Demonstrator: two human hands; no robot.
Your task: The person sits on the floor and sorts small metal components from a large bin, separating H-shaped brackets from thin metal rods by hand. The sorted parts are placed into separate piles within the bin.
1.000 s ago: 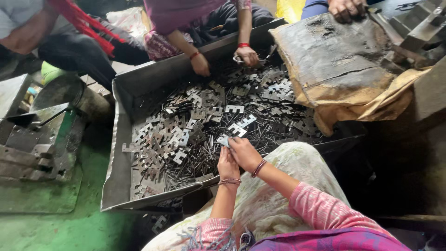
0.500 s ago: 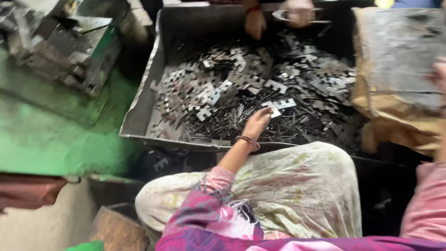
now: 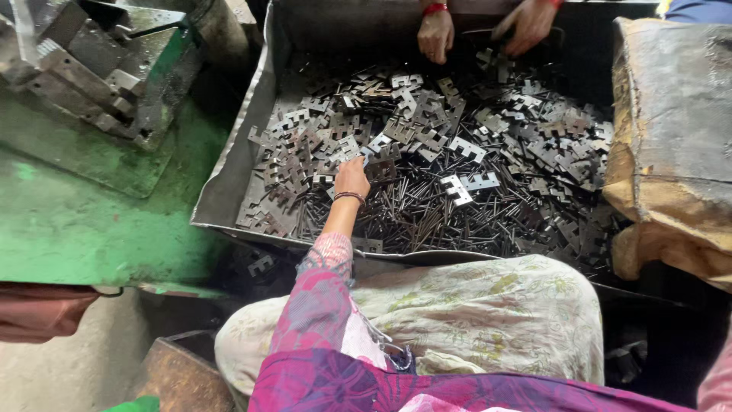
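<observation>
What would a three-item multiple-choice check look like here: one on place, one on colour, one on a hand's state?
1. Where is the wearer's left hand?
A. over the stamped metal plates in the metal tray
B. on the green machine base
C. on the knee

2. What colour is the band on the other person's wrist at the far end?
A. blue
B. red
C. white

3. What state is the left hand in?
A. flat and empty
B. fist on a rod
C. fingers pinching a plate

Key: 1 A, the hand reaches into the tray; 2 B, the band shows red; 3 C, a pale plate sits at its fingertips. The right hand is out of view.
</observation>
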